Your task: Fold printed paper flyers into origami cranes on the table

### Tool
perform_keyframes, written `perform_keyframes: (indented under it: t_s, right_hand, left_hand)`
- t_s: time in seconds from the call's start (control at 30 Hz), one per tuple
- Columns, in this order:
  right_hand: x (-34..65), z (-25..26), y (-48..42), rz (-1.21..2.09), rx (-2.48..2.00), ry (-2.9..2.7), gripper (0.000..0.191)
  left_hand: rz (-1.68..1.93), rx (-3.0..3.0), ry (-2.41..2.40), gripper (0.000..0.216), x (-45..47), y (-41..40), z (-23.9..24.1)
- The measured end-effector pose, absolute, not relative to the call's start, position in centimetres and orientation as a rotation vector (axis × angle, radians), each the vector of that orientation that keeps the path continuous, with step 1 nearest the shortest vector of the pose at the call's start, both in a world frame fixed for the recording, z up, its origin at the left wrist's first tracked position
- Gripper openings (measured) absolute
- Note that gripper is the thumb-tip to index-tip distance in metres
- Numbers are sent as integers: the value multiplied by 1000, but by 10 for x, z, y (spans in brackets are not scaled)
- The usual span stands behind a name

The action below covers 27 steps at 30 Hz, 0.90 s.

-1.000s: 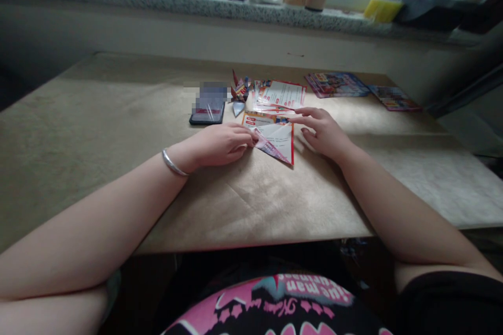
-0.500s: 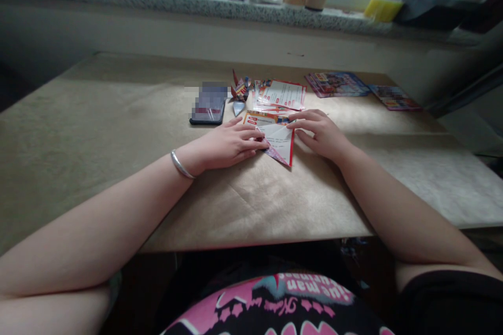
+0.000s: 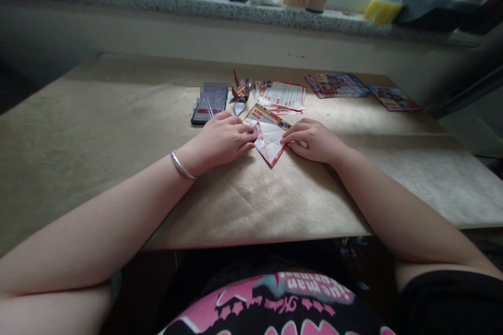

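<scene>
A printed paper sheet [image 3: 271, 138] lies on the table between my hands, one corner pointing toward me. It is white with red and orange edges, and a narrow pinkish flap is folded over along its left side. My left hand [image 3: 223, 138], with a silver bangle at the wrist, is closed at the sheet's left edge, fingertips by the flap. At the right edge my right hand [image 3: 314, 140] grips the paper, its fingers on top and its thumb low at the border. The undersides of both hands' fingers are hidden.
Beyond the sheet are a phone [image 3: 211, 104], a folded paper figure [image 3: 240, 89] and several printed sheets [image 3: 285, 94]. Colourful cards [image 3: 338, 85] lie at the back right of the table [image 3: 118, 115]. Cups and other items stand on the stone windowsill [image 3: 236, 12].
The sheet has turned so that its near corner has shifted left. My right hand has moved lower along the right edge; my left hand has drawn slightly left.
</scene>
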State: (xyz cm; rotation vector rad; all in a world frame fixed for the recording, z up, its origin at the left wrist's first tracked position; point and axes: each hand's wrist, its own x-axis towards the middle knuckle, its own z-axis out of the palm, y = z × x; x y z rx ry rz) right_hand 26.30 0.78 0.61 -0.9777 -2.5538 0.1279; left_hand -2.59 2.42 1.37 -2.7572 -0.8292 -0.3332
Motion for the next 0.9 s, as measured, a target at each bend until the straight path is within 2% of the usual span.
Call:
perform_keyframes:
  t_s: [0.13, 0.27, 0.4, 0.47, 0.63, 0.9]
  right_hand:
    - [251, 9, 1, 147, -917, -2598, 25]
    - [246, 8, -1, 125, -902, -2615, 28]
    - [249, 6, 2, 88, -900, -2600, 33]
    - [252, 5, 4, 70, -897, -2581, 33]
    - [261, 5, 7, 10, -918, -2572, 30]
    - [263, 7, 7, -62, -915, -2601, 20]
  left_hand:
    - [-226, -2737, -964, 50, -23, 20, 14]
    - [-94, -2787, -1077, 86, -19, 15, 10]
    - [-24, -2831, -1196, 96, -15, 12, 8]
    - [-16, -2867, -1210, 91, -14, 13, 8]
    - [-72, -2957, -1071, 60, -20, 19, 8]
    - [-168, -3027, -981, 54, -30, 31, -1]
